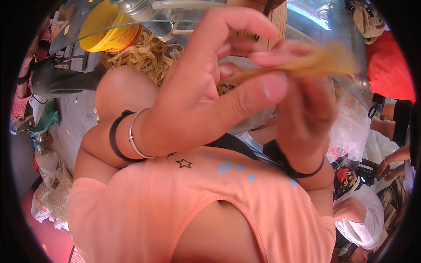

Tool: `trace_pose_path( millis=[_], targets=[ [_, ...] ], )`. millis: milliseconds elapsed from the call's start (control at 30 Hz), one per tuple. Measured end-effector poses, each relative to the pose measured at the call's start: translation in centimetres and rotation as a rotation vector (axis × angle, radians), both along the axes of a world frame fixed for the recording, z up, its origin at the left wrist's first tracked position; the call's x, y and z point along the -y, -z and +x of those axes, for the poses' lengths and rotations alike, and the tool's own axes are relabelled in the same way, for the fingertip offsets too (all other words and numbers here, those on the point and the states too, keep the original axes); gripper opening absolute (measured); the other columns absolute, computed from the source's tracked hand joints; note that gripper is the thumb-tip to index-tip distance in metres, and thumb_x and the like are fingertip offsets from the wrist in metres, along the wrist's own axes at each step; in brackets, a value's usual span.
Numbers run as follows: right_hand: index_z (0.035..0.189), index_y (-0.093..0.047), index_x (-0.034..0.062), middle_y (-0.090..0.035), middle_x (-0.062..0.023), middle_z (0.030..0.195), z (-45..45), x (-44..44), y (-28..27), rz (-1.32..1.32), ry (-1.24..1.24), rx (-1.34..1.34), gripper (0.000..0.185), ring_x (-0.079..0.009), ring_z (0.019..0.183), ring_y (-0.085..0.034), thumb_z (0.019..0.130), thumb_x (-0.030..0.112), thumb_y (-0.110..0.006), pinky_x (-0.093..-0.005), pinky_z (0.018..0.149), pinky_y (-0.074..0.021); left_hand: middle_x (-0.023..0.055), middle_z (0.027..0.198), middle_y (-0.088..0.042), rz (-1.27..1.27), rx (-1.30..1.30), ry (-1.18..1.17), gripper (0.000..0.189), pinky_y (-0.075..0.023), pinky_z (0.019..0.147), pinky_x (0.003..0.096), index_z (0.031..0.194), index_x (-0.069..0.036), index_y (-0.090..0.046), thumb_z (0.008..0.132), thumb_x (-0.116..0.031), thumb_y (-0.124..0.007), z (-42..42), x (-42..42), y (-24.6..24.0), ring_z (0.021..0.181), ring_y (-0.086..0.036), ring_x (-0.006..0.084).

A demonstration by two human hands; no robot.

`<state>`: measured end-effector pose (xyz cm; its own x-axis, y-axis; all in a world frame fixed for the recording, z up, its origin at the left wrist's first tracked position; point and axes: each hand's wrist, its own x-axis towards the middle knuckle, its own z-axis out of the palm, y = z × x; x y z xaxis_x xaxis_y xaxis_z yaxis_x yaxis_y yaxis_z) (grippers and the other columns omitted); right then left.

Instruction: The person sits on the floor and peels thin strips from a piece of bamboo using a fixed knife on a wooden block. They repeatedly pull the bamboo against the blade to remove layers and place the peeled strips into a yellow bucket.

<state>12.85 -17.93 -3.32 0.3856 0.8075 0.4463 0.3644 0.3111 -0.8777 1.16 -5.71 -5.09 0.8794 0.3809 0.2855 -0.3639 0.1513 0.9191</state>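
A thin yellowish-brown strip [312, 65], blurred at its far end, runs between my two raised hands. My left hand [210, 79] wears a silver bangle and a dark band at the wrist; its thumb lies against the strip while the forefinger curls above it. On the right, my right hand [302, 88] is blurred and pinches the strip between its fingers. A heap of similar pale tan strips [144, 56] lies beyond my knee. Behind the hands is a clear plastic bag [253, 120], partly hidden.
At the top left, a yellow bucket [113, 29] stands near a metal container [135, 8] and a glass tabletop's edge [131, 23]. Full sacks [59, 197] stand at the left rim. Other people sit at both sides, one in white [365, 220].
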Motion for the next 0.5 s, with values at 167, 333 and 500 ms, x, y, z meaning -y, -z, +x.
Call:
trace_pose_path(
  millis=[167, 333, 500],
  targets=[
    [0.110, -0.053, 0.0027, -0.061, -0.0094, 0.100, 5.0, 2.7, -0.8, -0.021, -0.434, -0.965, 0.024, -0.0180, 0.085, -0.058, 0.101, 0.025, -0.047, -0.0379, 0.092, -0.0490, 0.0016, 0.089, -0.058, 0.294, -0.366, 0.134, 0.026, -0.0398, 0.061, 0.0204, 0.118, -0.001, -0.051, 0.099, -0.020, -0.054, -2.0, -1.9, -0.6, 0.067, -0.046, 0.0041],
    [0.115, -0.057, 0.0001, -0.063, -0.0136, 0.097, 2.1, 1.9, -2.3, -0.899, -0.665, 0.092, 0.042, -0.0228, 0.088, -0.062, 0.092, 0.034, -0.063, -0.0325, 0.071, -0.0480, 0.0057, 0.092, -0.060, 0.564, -0.185, 0.141, 0.018, -0.0430, 0.064, 0.0219, 0.108, -0.001, -0.059, 0.095, -0.013, -0.057, -1.6, -2.0, -0.4, 0.070, -0.053, 0.0088],
    [0.091, -0.062, -0.0006, -0.060, -0.0150, 0.072, 0.7, 2.4, 0.9, -0.669, -0.613, -0.146, 0.030, -0.0299, 0.063, -0.056, 0.099, 0.027, -0.052, -0.0384, 0.062, -0.0474, 0.0081, 0.090, -0.063, 0.745, 0.125, -0.035, 0.021, -0.0459, 0.061, 0.0266, 0.100, 0.000, -0.063, 0.088, -0.016, -0.068, 0.4, -2.7, 0.9, 0.067, -0.058, 0.0168]
  ],
)
